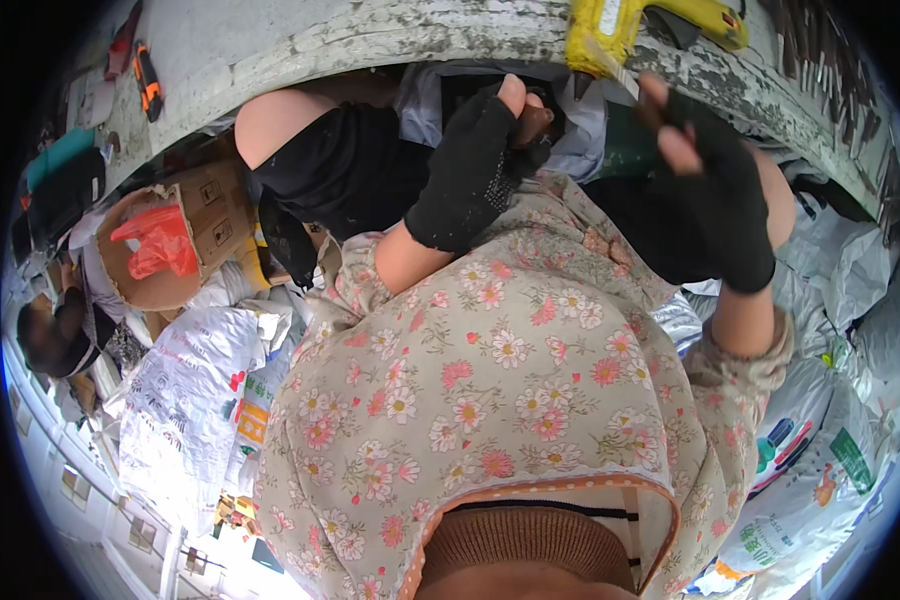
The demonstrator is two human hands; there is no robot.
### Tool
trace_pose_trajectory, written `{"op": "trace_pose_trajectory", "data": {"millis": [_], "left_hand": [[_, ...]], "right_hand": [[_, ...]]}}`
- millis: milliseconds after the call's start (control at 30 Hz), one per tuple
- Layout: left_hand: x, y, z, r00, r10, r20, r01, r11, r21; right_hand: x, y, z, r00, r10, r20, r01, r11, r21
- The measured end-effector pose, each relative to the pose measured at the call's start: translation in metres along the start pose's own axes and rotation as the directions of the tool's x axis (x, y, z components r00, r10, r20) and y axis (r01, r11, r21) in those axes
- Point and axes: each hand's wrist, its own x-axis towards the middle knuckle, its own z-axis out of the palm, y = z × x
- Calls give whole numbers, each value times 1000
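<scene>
In a black fingerless glove, my left hand [475, 165] is closed around a small, smooth brown piece [535, 122], thumb raised along its side. Its full shape is hidden by the fingers. My right hand [715, 180], gloved the same way and smeared by motion, grips a knife-like tool with a brown handle [652, 105]. The tool's thin pale blade [611, 66] points up and left, apart from the brown piece. Beyond the blade, a yellow glue gun [602, 35] lies at the worn bench edge [490, 40], nozzle toward me.
An orange and black utility knife [147, 82] lies on the bench at left; many thin sticks [835, 85] line its right end. A cardboard box [210, 225] holds a red plastic bag [158, 242]. White sacks [185, 400] flank me. Another person [65, 325] is at far left.
</scene>
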Motion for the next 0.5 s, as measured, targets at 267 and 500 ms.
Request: {"op": "trace_pose_trajectory", "data": {"millis": [267, 500], "left_hand": [[0, 2, -12, 957, -127, 261, 83, 981, 175], [-15, 14, 0, 990, -141, 24, 132, 964, 232]], "right_hand": [[-33, -28, 1, 971, 138, 194, -128, 990, -65], [-31, -31, -2, 957, 88, 275, -12, 963, -268]]}}
